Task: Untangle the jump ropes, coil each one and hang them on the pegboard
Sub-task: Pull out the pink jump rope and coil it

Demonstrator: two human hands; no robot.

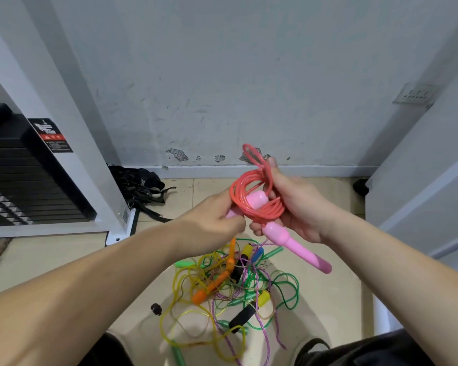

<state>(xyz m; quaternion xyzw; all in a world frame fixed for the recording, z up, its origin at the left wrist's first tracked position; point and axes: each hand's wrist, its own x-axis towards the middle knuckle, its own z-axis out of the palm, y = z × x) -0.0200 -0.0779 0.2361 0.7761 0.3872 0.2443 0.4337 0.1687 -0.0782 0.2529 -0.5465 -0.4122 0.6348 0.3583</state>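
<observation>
Forearms (95, 283) out over the floor tangle (238, 289): left hand (212, 225) grip pinched on one pink handle (258, 199), right hand (299, 207) grip curled round the red coil (237, 191) between them, other handle (296, 247) slanting down-right, free.

Green handle (178, 354) at bottom edge, cut off.

Red rope (251, 192): glossy, translucent plastic cord. Pink handles (296, 245): smooth plastic, slight sheen. Wall (222, 75), upper frame: matt paint, scuffed and chipped. Floor (328, 299): smooth tile.
</observation>
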